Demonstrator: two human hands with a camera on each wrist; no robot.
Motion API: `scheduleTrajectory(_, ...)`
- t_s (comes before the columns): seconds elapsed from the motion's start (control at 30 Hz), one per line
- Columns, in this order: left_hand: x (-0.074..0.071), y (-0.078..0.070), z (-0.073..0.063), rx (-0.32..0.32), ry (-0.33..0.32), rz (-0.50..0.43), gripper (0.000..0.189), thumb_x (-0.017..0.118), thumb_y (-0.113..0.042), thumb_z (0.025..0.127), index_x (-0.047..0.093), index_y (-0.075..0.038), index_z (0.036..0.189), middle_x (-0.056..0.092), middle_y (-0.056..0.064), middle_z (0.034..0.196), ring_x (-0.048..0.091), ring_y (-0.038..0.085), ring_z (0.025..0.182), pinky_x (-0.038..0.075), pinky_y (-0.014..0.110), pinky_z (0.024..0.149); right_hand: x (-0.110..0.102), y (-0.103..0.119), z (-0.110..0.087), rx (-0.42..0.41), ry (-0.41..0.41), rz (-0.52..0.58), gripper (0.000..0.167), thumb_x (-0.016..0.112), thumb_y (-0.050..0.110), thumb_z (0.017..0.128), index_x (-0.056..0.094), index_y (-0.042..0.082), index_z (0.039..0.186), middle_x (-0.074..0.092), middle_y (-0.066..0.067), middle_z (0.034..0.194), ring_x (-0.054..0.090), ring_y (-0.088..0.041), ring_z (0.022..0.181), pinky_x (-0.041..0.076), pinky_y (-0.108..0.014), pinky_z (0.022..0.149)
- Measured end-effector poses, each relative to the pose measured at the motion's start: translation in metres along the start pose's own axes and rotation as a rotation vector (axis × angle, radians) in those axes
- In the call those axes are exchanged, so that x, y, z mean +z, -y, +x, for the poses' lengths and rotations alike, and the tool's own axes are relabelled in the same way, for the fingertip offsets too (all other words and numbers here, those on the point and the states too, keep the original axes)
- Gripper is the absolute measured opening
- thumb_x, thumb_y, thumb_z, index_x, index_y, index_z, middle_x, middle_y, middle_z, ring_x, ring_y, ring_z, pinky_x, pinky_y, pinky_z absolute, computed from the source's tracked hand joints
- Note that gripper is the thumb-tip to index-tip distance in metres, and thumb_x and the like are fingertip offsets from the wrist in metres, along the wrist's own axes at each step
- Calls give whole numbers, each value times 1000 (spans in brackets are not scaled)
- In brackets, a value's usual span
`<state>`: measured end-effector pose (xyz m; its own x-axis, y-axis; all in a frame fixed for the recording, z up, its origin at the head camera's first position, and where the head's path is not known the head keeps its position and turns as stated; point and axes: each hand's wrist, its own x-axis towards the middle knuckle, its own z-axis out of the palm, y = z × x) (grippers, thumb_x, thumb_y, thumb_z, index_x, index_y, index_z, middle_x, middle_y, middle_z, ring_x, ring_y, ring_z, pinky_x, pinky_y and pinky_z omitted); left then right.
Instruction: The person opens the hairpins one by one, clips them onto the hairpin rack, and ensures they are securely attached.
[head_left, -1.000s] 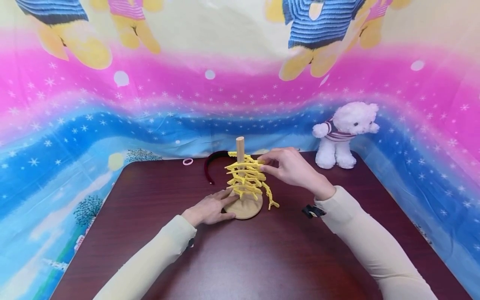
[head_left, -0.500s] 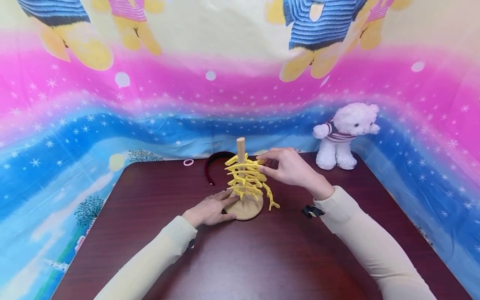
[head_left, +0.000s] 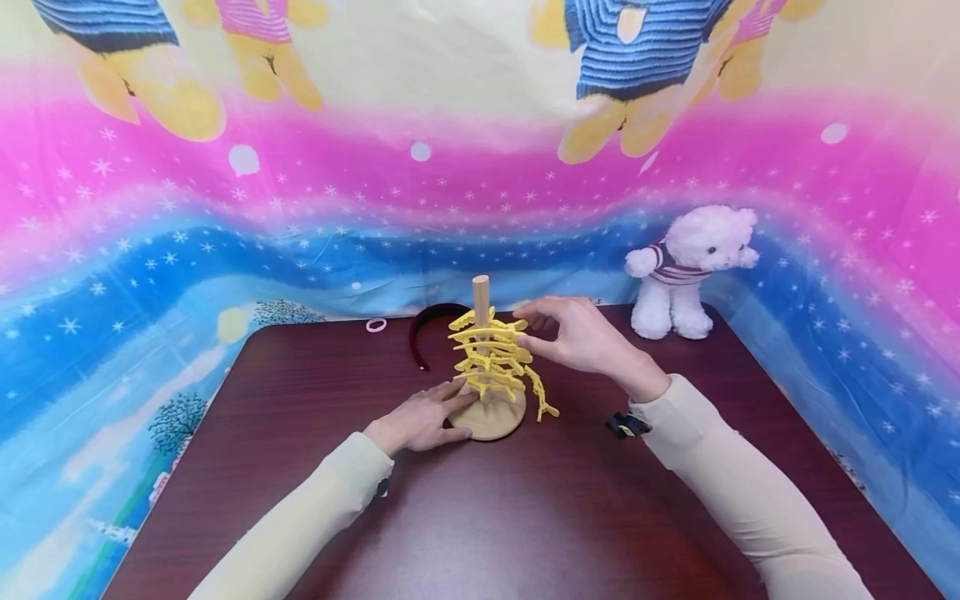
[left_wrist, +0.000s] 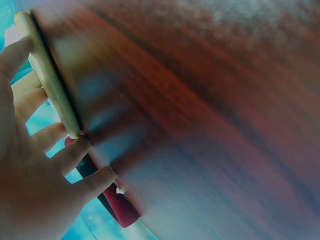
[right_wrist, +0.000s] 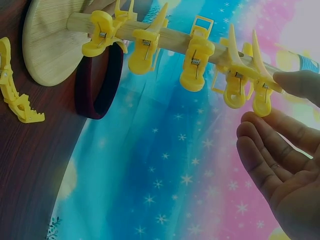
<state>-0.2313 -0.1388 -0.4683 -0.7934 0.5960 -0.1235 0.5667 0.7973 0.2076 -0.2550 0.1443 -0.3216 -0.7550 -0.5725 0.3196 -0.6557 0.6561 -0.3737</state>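
Observation:
A wooden post (head_left: 481,293) stands upright on a round wooden base (head_left: 495,427). Several yellow claw clips (right_wrist: 194,70) are clamped along it. My left hand (head_left: 420,418) lies spread at the left side of the base, its fingers on it. My right hand (head_left: 581,333) is at the post's upper right, around the topmost clip (right_wrist: 262,95). In the right wrist view its thumb and relaxed fingers lie close on either side of that clip, spread apart. Another yellow claw clip (head_left: 542,396) is on the table just right of the base.
A dark red headband (head_left: 415,337) lies behind the post, with a pink ring (head_left: 377,325) to its left. A white teddy bear (head_left: 678,275) in a striped top stands at the back right of the brown table (head_left: 525,517). A printed cloth hangs behind.
The topmost clip has swung round and settled against the post under my right hand. My right fingers have since loosened slightly. My left hand has stayed on the base.

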Motion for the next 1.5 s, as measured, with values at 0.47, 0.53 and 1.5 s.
scheduleTrajectory(0.47, 0, 1, 0, 2, 6, 4, 67, 51, -57, 98, 34, -28, 157, 24, 11, 166, 31, 35, 150, 36, 56, 114, -2, 0, -2, 6, -26, 20, 39, 77, 37, 87, 72, 18, 120, 75, -1, 101, 71, -17, 91, 57, -39, 81)
scheduleTrajectory(0.53, -1, 1, 0, 4, 7, 5, 68, 51, -57, 99, 34, -27, 157, 24, 11, 166, 31, 35, 150, 36, 56, 114, -3, -3, -3, 11, -34, 20, 39, 76, 39, 87, 72, 18, 120, 75, 1, 100, 71, -16, 91, 57, -39, 82)
scheduleTrajectory(1.5, 3, 1, 0, -11, 5, 14, 68, 51, -59, 98, 33, -31, 157, 23, 8, 167, 31, 32, 151, 36, 55, 115, 44, -66, -49, 102, 85, -31, 27, 76, 31, 87, 75, 15, 108, 77, 2, 93, 72, -20, 91, 54, -40, 82)
